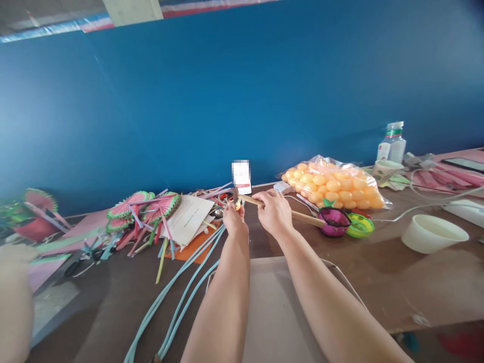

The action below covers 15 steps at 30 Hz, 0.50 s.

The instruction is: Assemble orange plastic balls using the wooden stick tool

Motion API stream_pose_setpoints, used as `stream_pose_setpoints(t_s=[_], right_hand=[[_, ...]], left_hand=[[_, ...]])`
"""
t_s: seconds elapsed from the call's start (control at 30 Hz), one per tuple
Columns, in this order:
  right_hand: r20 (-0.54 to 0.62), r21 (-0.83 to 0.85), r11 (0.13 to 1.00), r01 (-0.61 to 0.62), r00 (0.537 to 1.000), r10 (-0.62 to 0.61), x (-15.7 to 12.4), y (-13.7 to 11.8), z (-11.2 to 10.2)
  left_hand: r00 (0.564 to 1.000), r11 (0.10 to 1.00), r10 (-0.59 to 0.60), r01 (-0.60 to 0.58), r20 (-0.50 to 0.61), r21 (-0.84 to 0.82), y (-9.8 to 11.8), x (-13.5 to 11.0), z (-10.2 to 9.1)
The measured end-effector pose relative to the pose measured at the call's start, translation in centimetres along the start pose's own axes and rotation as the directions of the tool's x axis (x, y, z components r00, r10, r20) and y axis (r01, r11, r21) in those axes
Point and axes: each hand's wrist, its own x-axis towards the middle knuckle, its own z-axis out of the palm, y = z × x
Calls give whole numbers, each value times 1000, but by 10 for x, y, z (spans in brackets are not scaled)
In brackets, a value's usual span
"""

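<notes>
My right hand (274, 212) is closed around the wooden handle of a small hammer (302, 218), whose head points left toward my other hand. My left hand (233, 218) is pinched shut on a small yellow-orange piece (237, 205) right at the hammer's head; I cannot make out what the piece is. Both hands are held over the brown table (378, 272), above a tan cardboard sheet (276, 312).
Folded pink-and-green paper fans (143, 204), coloured strips and a white paper (189, 217) lie left. Light-blue cords (181, 292) run toward me. A bag of orange balls (335, 184), a purple cup (335, 222), a white bowl (433, 233) and a bottle (393, 143) stand right.
</notes>
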Motion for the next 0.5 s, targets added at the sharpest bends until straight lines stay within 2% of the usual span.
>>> stream_pose_setpoints(t_s=[0.1, 0.3, 0.5], right_hand=[[-20, 8, 1000, -3, 1000, 3, 0, 1, -1], [37, 5, 1000, 3, 999, -3, -1, 0, -2], [-15, 35, 999, -9, 1000, 10, 0, 0, 0]], left_hand=[[1000, 999, -21, 20, -6, -34, 0, 3, 0], [998, 995, -63, 62, -12, -82, 0, 5, 0], [998, 993, -66, 65, -1, -98, 1, 3, 0]])
